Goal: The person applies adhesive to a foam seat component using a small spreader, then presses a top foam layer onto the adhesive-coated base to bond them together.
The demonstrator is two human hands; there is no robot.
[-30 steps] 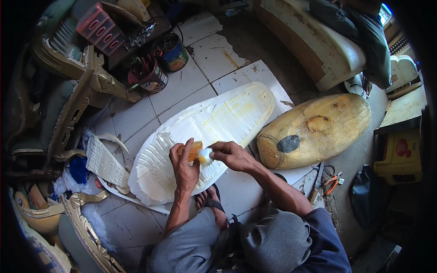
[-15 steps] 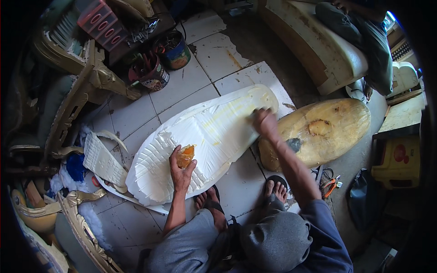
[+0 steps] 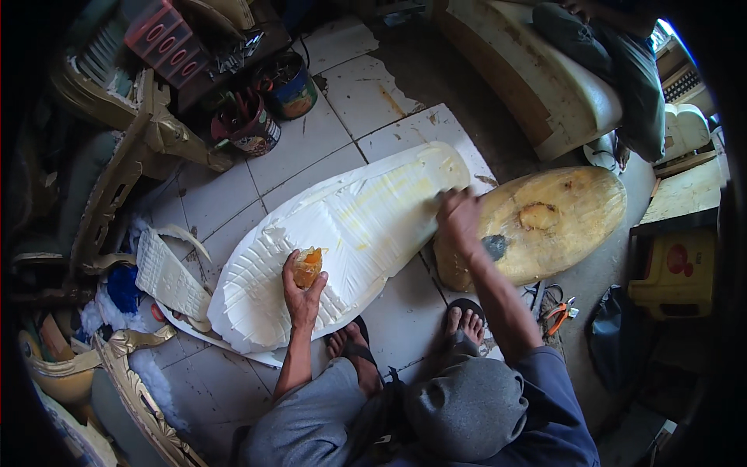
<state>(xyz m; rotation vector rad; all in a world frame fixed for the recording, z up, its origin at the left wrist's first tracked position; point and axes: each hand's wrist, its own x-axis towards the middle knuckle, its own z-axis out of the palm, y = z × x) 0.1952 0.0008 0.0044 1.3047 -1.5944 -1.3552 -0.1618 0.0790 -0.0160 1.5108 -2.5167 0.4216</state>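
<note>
A long white foam pad (image 3: 354, 214) lies across the floor, its left part scored into ridges and its right part streaked with yellow. Over the ridged part, my left hand (image 3: 300, 300) is closed round a small clear plastic bag with an amber-orange filling (image 3: 309, 267). My right hand (image 3: 459, 216) is closed at the pad's right end, above its near edge. Motion blurs its fingertips, so whatever they hold does not show.
A tan oval slab (image 3: 537, 226) is right of the pad. Orange-handled pliers (image 3: 558, 317) lie nearer me. Carved chair frames (image 3: 117, 171) line the left. Tubs of tools (image 3: 247, 128) stand beyond the pad. A seated person's leg (image 3: 642, 109) is at the far right.
The whole view has shifted slightly. My right hand has stayed near the pad's right end with its fingers blurred. My left hand still grips the bag, turned a little.
</note>
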